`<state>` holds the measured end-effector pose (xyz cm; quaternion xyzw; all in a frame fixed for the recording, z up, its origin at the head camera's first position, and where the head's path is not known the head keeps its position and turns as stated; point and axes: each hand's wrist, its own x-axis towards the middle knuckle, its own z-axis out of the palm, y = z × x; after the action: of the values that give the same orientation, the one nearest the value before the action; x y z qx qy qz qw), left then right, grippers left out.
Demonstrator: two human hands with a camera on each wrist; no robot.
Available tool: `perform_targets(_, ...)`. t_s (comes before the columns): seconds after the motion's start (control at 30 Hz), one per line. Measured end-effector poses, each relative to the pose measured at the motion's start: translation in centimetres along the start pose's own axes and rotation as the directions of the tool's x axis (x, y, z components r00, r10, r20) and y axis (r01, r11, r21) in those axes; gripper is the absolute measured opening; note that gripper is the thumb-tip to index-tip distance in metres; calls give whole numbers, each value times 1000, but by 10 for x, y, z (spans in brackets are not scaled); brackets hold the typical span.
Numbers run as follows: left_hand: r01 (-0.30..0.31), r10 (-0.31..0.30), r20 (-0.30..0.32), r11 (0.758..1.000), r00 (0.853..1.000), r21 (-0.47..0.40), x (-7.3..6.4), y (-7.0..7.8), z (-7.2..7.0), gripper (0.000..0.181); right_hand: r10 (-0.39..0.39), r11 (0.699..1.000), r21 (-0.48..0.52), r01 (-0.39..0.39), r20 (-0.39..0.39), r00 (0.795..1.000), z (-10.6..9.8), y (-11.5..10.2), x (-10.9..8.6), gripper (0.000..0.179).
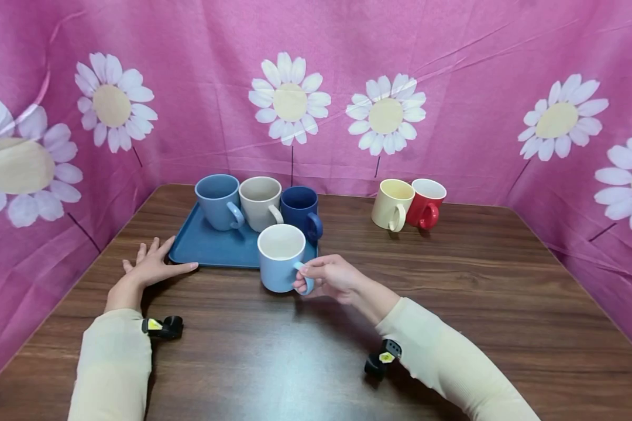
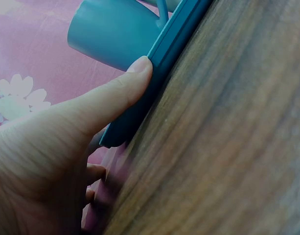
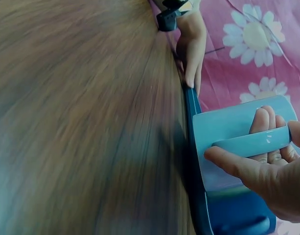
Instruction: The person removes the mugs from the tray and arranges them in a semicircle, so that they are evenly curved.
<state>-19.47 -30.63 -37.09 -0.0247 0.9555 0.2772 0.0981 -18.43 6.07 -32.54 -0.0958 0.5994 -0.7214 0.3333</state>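
Observation:
My right hand (image 1: 333,277) grips a light blue mug (image 1: 282,263) by its handle, its fingers through the loop in the right wrist view. The mug is upright and overlaps the front edge of a blue tray (image 1: 218,251) in the head view. At the tray's front left corner, my left hand (image 1: 155,263) lies with fingers spread and thumb straight; in the left wrist view the thumb (image 2: 135,73) touches the rim. On the tray a blue-grey mug (image 1: 216,204), a beige mug (image 1: 258,202) and a navy mug (image 1: 297,204) stand in a row.
A cream mug (image 1: 388,204) and a red mug (image 1: 426,202) stand side by side at the back right of the wooden table (image 1: 479,275). A pink curtain (image 1: 337,35) with printed daisies hangs around the back and sides.

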Motion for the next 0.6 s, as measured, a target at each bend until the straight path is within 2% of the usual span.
perform_targets(0.6, 3, -3, -3, 1000, 1000, 4, -1, 3, -1, 101, -47, 999, -4, 47, -42, 998, -54, -7, -47, 23)
